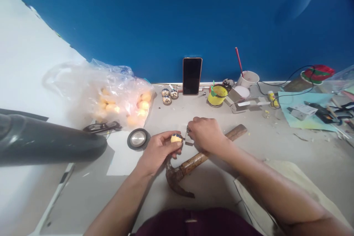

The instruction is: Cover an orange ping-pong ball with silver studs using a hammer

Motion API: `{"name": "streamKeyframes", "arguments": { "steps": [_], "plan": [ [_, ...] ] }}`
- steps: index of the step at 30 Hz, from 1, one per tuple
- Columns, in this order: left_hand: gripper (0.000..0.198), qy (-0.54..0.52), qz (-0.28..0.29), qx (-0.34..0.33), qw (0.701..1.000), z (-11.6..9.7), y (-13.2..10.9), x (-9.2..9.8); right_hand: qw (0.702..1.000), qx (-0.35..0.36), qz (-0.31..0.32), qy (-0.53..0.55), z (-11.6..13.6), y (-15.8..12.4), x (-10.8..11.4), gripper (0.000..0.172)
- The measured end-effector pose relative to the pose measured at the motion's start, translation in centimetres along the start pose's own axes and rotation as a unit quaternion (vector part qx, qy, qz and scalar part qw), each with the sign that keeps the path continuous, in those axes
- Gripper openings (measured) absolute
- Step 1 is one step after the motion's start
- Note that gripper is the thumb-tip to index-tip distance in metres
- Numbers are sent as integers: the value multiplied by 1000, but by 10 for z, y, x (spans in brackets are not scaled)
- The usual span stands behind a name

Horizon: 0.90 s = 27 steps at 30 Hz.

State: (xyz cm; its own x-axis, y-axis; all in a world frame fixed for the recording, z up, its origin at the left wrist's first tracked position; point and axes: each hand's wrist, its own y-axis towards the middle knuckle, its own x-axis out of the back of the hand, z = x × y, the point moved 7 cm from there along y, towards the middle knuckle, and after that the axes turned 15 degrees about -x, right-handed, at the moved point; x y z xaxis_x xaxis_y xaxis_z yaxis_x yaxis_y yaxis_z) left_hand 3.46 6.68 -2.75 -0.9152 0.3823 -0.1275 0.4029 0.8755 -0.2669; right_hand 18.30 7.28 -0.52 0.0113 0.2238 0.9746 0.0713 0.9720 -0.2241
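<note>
Both forearms angle inward, left grip cupped, right grip knuckles up, fingers folded.

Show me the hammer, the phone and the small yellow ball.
Hammer (194, 162): head view, on the wooden handle.
Phone (192, 76): head view, on the middle of its dark screen.
Small yellow ball (176, 138): head view, on its plain yellow part.

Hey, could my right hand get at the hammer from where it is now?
Probably yes. Your right hand is close to the hammer, with your right forearm crossing above its handle. I see nothing else over the handle, though I can't tell whether that hand is free.
</note>
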Motion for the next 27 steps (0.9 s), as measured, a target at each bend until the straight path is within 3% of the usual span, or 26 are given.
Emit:
{"name": "streamKeyframes", "arguments": {
  "steps": [12, 18, 24, 27],
  "plan": [
    [59, 0, 3, -3, 1000, 2, 3, 3, 1000, 6, -4, 30, 0, -2, 8, 26],
    [52, 0, -5, -14, 1000, -2, 3, 12, 998, 1, 21, 57, -5, 1, 13, 23],
    [52, -98, 13, -17, 995, -10, -4, 7, 987, 22, 15, 158, -8, 4, 10, 14],
    [51, -149, 15, -19, 989, -13, -4, 7, 961, 41, 14, 274, -9, 4, 14, 8]
  ]
}}
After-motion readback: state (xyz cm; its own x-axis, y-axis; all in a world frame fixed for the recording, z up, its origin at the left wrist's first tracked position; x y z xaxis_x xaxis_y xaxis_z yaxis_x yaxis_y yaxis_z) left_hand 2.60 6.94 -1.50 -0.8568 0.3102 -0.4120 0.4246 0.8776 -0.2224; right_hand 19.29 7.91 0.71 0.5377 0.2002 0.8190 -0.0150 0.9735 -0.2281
